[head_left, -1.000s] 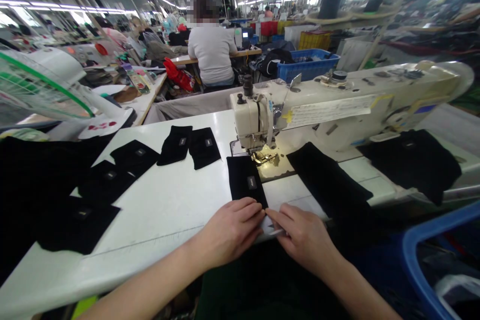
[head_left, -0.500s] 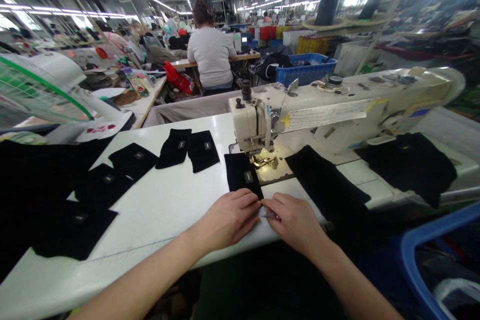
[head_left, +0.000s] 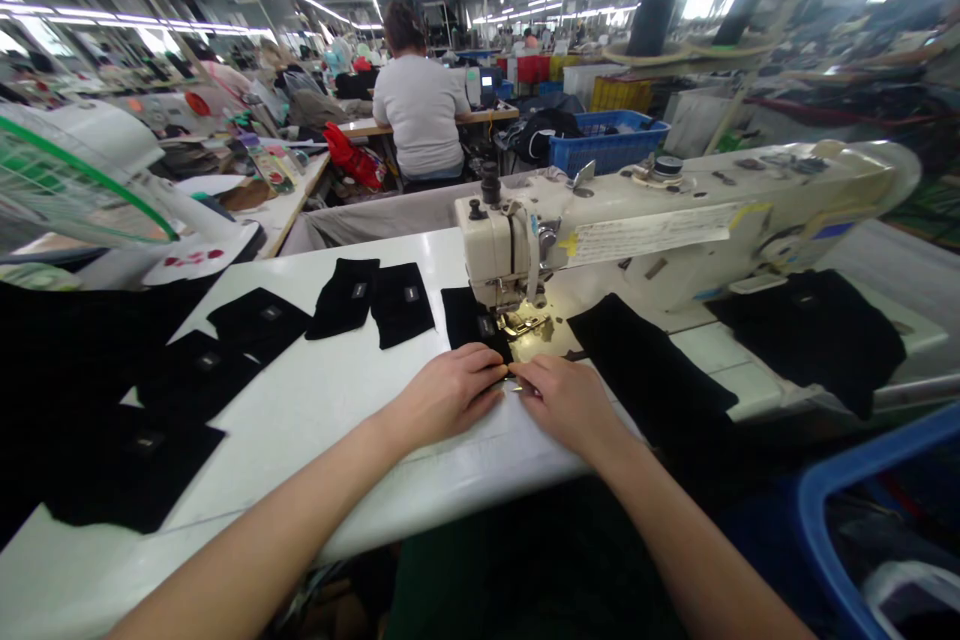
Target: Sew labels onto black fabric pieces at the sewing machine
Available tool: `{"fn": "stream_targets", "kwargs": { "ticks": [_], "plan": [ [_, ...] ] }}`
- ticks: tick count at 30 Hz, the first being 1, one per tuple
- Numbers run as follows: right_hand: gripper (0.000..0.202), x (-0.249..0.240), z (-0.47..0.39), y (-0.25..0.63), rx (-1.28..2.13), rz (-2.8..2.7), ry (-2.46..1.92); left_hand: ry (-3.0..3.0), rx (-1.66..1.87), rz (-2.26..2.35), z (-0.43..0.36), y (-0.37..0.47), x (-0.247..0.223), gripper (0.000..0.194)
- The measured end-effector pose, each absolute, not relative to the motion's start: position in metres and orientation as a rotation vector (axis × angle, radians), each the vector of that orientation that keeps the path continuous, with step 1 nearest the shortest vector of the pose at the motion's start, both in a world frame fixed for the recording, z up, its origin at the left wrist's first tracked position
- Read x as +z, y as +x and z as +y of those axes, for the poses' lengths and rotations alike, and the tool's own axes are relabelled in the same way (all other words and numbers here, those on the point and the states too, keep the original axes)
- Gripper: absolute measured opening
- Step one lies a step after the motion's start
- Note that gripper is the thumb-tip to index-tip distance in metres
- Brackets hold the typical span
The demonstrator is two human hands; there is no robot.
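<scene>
A black fabric piece (head_left: 461,315) with a small grey label lies beside the presser foot (head_left: 525,324) of the sewing machine (head_left: 499,255), its right edge close to the foot. My left hand (head_left: 448,390) is closed at the near end of this piece, thumb and fingertips on its edge. Against it, my right hand (head_left: 571,405) pinches the same near edge, fingertips almost touching the left ones. Something small and shiny shows under the right fingertips, too small to name. The fabric's near edge is mostly hidden by the fingers.
Several labelled black pieces (head_left: 401,305) lie to the left on the white table (head_left: 330,410). Another black piece (head_left: 645,360) lies right of the needle area, and one (head_left: 814,335) under the machine arm. A fan (head_left: 82,175) stands left; a blue basket (head_left: 825,520) is at lower right.
Both hands have moved forward, away from me, pushing the labelled black fabric piece farther in alongside the presser foot. The view has shifted slightly.
</scene>
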State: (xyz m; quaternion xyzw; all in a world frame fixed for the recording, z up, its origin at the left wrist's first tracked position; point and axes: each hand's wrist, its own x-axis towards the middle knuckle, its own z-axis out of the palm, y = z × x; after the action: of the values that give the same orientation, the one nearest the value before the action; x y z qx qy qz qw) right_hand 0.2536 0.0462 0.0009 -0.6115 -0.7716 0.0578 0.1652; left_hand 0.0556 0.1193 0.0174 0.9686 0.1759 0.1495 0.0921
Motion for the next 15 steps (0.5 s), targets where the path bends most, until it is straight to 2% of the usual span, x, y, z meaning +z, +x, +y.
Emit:
{"fn": "stream_targets", "kwargs": {
  "ticks": [15],
  "plan": [
    [0.033,0.003,0.044,0.254,0.219,-2.178,-1.803,2.907,0.534,0.602,0.165,0.058,0.013,0.027]
  ]
}}
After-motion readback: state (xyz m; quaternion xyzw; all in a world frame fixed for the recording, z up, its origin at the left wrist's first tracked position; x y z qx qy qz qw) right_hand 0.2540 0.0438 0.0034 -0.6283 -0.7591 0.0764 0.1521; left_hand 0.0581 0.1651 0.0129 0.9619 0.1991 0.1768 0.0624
